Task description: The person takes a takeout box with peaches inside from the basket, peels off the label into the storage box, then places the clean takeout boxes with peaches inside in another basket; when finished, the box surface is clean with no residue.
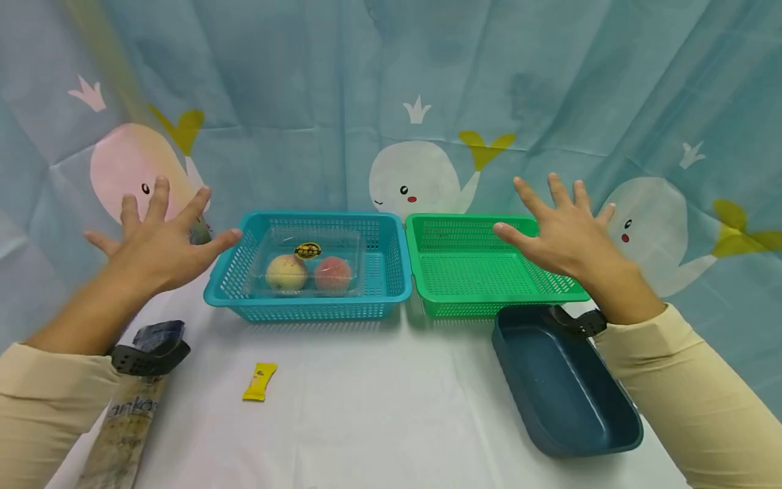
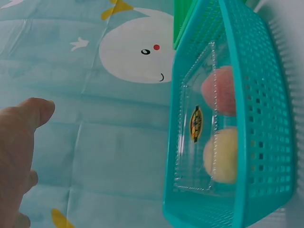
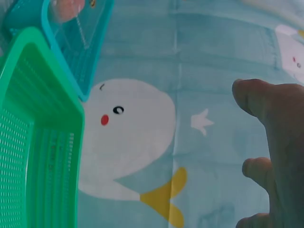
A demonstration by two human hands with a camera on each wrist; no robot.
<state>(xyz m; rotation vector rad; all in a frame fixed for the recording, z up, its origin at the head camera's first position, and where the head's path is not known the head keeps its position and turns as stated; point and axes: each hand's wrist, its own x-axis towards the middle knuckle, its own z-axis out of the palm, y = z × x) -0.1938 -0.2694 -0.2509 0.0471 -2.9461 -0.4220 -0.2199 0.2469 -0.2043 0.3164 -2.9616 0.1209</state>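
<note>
My left hand [image 1: 160,251] is raised with its fingers spread, left of the blue basket [image 1: 305,311], and holds nothing. Inside that basket lies a clear plastic box [image 1: 348,244] with a black and yellow label, containing a yellowish peach [image 1: 286,273] and a pinkish peach [image 1: 332,274]. Fingers spread as well, my right hand [image 1: 568,238] hovers over the right part of the green basket [image 1: 489,309] and holds nothing. No contents show in the visible part of the green basket.
A small yellow packet [image 1: 260,382] lies on the white table [image 1: 366,407]. At right, a dark blue bin [image 1: 568,394] sits partly under the right forearm. A long printed package [image 1: 125,428] lies below the left forearm. Behind hangs a whale-patterned curtain [image 1: 305,136].
</note>
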